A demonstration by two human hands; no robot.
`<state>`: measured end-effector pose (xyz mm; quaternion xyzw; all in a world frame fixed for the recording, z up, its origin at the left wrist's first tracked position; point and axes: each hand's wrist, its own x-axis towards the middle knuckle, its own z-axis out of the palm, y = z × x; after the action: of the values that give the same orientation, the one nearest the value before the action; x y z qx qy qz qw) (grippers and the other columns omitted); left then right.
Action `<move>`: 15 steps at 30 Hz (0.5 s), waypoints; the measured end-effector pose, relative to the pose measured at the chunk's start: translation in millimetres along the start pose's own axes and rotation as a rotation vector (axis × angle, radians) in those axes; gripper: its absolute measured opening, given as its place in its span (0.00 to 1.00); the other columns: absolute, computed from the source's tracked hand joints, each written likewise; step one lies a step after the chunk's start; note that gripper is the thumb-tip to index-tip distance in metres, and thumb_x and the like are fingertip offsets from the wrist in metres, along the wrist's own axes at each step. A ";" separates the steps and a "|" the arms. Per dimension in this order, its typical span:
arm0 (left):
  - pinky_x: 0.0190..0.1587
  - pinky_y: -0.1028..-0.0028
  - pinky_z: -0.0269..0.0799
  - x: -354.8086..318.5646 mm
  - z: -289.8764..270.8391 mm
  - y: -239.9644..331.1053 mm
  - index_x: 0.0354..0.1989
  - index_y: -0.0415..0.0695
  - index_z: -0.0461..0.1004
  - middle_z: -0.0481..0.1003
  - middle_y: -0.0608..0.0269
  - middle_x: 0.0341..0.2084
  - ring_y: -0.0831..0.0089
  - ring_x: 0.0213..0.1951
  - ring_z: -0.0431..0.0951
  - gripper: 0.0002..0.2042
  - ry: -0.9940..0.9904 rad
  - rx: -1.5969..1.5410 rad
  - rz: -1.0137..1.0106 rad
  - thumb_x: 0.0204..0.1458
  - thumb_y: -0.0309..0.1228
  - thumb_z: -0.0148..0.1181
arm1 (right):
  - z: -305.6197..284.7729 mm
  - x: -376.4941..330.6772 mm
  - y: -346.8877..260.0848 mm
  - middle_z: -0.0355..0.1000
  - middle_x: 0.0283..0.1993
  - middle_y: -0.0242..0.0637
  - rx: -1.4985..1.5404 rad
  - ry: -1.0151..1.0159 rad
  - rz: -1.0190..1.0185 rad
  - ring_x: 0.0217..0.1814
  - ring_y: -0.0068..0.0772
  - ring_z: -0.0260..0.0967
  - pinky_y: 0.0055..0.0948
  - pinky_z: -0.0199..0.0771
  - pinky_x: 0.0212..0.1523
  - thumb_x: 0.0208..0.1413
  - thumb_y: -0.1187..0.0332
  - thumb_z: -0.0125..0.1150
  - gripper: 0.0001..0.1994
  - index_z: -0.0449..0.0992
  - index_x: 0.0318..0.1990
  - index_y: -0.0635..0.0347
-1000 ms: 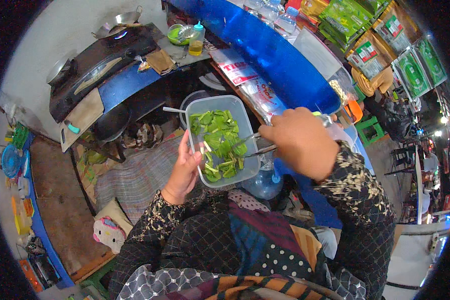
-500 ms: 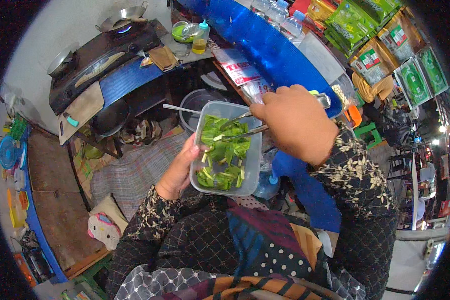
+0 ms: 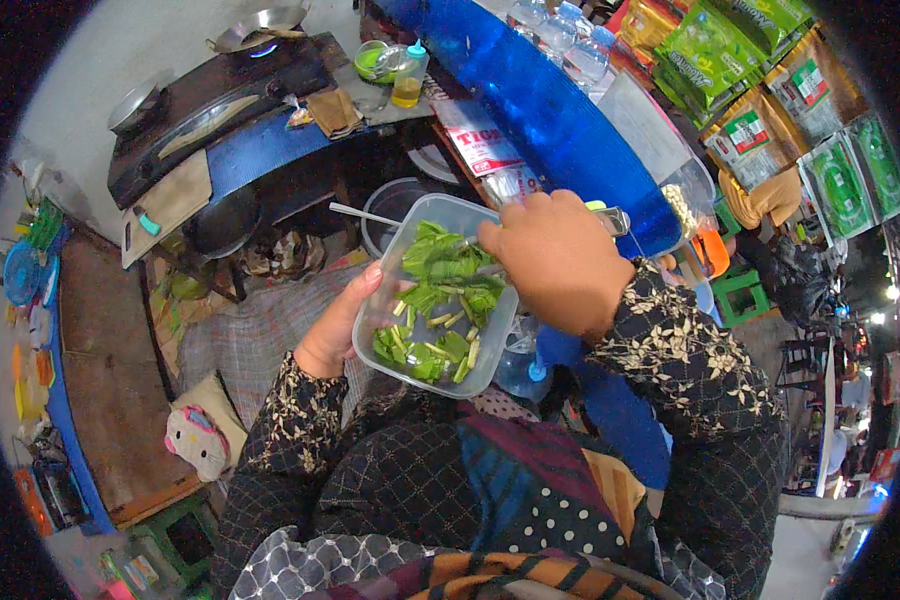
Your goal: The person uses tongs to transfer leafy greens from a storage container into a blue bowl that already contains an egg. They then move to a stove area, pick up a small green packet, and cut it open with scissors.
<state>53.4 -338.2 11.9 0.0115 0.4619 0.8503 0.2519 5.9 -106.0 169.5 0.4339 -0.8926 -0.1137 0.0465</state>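
1. Greens [image 3: 430, 297], cut into leaves and pale stems, lie inside a clear box [image 3: 490, 365], which is held tilted in front of the person.
2. The left hand [image 3: 335, 325] grips the box's left side, thumb at the rim; its other fingers are mostly hidden.
3. The right hand [image 3: 560, 265] is curled closed around metal tongs [image 3: 620, 220], over the box's right edge.
4. Beyond, at upper left, a pan [image 3: 260, 35] sits on the stove [image 3: 220, 110] above a blue flame.
5. A squeeze bottle [image 3: 407, 92] stands right of the stove.

Large red lettering [image 3: 484, 138] marks a white plastic packet [image 3: 467, 119]; green pouches [image 3: 710, 47] bear printing.
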 end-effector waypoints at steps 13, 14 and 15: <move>0.50 0.70 0.70 4.6 29.7 -8.2 0.66 0.44 0.52 0.59 0.61 0.57 0.72 0.54 0.61 0.37 0.079 0.066 0.079 0.52 0.52 0.51 | -6.6 -21.2 2.7 0.70 0.26 0.40 0.042 -0.042 -0.190 0.32 0.42 0.71 0.40 0.68 0.32 0.39 0.72 0.56 0.04 0.75 0.26 0.57; 0.50 0.70 0.69 5.0 31.0 -8.4 0.66 0.44 0.52 0.59 0.62 0.57 0.72 0.54 0.61 0.37 0.080 0.075 0.086 0.52 0.52 0.52 | -6.5 -20.2 2.5 0.70 0.26 0.40 0.048 -0.039 -0.200 0.31 0.42 0.71 0.40 0.68 0.32 0.39 0.72 0.56 0.04 0.75 0.26 0.57; 0.51 0.70 0.68 3.8 31.3 -9.5 0.66 0.43 0.52 0.59 0.62 0.57 0.73 0.54 0.61 0.36 0.087 0.081 0.093 0.52 0.52 0.52 | -5.2 -18.4 2.0 0.70 0.26 0.40 0.058 -0.036 -0.215 0.31 0.43 0.71 0.40 0.68 0.31 0.38 0.72 0.56 0.04 0.75 0.25 0.57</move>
<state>61.9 -307.8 21.4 0.0065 0.5055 0.8414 0.1910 16.7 -91.2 175.3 0.5260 -0.8445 -0.1001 0.0057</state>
